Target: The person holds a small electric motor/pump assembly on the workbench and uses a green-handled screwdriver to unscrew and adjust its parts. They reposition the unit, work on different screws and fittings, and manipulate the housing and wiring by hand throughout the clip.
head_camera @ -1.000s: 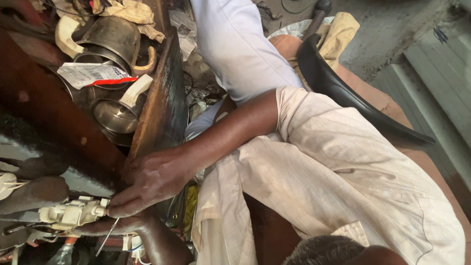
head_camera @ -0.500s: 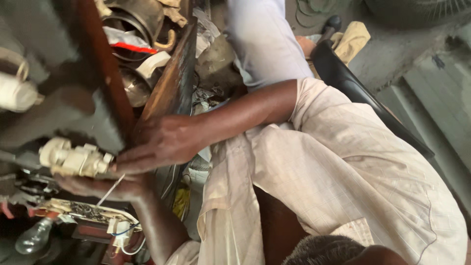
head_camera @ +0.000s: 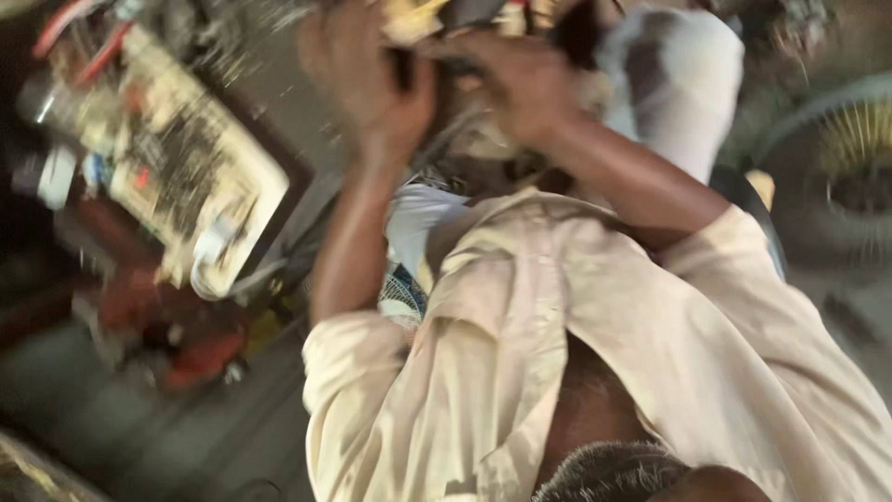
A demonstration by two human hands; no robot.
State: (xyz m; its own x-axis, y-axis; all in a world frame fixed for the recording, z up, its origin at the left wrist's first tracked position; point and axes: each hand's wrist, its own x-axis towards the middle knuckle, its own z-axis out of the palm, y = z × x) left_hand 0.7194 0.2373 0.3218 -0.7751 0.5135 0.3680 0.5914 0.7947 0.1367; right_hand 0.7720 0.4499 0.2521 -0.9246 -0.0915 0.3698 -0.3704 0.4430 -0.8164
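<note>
Cream sleeves are framing both hands: the left hand [head_camera: 372, 79] and right hand [head_camera: 520, 79] are closing on a blurred dark part [head_camera: 483, 19] near the top edge; steadier gripping and slower moving would help.

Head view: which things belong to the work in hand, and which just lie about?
In hand: left hand, right hand, blurred dark part between them.
Lying about: circuit board, fan, white bundle, red clutter.
</note>
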